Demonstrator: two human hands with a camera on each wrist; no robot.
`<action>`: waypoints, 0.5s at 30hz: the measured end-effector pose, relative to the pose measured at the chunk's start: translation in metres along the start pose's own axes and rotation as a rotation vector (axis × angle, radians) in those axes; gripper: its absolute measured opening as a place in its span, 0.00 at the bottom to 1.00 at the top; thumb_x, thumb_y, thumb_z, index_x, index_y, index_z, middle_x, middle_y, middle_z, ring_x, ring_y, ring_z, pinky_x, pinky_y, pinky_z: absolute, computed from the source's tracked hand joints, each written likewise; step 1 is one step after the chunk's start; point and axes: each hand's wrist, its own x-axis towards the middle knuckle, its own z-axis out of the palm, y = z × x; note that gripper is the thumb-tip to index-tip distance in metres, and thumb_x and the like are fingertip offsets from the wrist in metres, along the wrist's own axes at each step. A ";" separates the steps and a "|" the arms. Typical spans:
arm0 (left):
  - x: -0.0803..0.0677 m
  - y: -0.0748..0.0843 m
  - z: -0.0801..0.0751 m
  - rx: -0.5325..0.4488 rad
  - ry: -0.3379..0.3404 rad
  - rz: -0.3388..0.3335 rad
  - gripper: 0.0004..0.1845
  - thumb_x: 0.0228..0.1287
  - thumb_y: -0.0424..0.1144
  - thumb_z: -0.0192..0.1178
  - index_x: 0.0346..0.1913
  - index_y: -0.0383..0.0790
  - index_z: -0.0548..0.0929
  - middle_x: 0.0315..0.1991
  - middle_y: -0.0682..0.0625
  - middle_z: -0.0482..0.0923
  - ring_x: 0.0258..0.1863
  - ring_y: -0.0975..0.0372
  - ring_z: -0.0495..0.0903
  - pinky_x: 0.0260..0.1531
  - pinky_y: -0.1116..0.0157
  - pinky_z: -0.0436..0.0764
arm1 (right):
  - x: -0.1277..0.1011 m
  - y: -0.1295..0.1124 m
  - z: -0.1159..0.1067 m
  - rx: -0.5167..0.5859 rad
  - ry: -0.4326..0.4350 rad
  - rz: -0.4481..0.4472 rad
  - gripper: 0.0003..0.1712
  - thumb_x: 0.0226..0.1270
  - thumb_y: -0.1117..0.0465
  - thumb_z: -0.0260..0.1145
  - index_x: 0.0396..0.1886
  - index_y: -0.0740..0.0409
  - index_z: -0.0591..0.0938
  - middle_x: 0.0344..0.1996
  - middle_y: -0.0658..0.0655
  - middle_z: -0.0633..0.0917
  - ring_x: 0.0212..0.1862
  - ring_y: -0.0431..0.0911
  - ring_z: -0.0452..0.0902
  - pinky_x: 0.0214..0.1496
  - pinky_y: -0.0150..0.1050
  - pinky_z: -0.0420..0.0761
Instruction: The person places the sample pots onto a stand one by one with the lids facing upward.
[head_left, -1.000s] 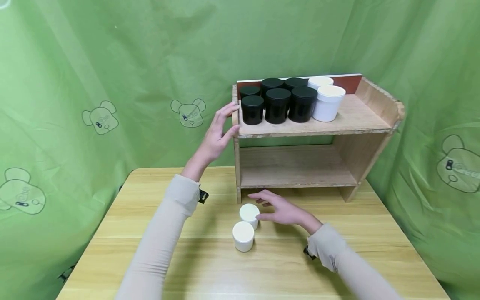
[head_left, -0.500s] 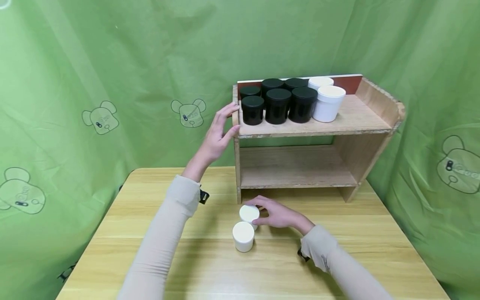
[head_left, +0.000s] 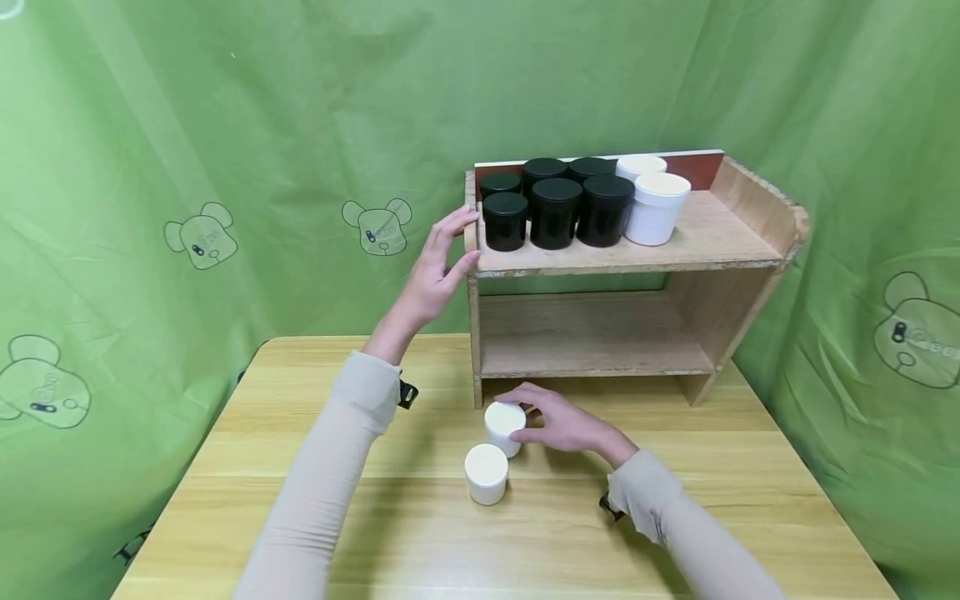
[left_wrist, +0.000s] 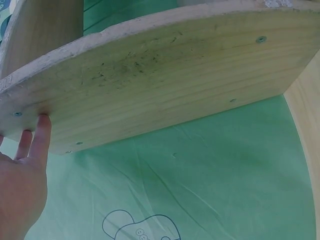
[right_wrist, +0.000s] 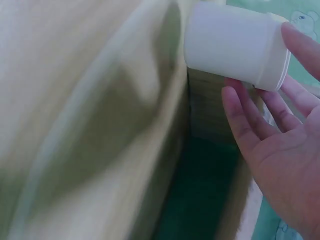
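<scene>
My right hand [head_left: 558,423] pinches a white lidded jar [head_left: 504,427] near its lid, thumb on the near side and fingers behind. In the right wrist view the same jar [right_wrist: 232,45] shows between thumb and fingers. A second white jar [head_left: 486,473] stands on the table just in front of it. My left hand [head_left: 438,265] rests against the left side panel of the wooden shelf [head_left: 600,271], up by the top board. Its fingertips touch the panel's outer face in the left wrist view, where the hand [left_wrist: 22,187] is partly cut off.
On the top board stand several black jars [head_left: 555,213] in two rows, with two white jars [head_left: 657,208] to their right. The shelf's lower board [head_left: 592,333] sits above the wooden table [head_left: 225,500]. A green curtain [head_left: 262,125] hangs behind.
My right hand has closed in on the rear white jar, taken hold of it and shifted it slightly right and up. The left hand has stayed in place.
</scene>
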 end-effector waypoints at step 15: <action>-0.001 -0.001 0.007 -0.004 0.057 0.032 0.29 0.79 0.44 0.53 0.78 0.50 0.63 0.82 0.51 0.56 0.79 0.60 0.59 0.78 0.53 0.62 | -0.017 -0.022 -0.053 -0.082 0.166 -0.017 0.35 0.66 0.55 0.75 0.71 0.55 0.76 0.60 0.56 0.81 0.60 0.53 0.79 0.67 0.58 0.79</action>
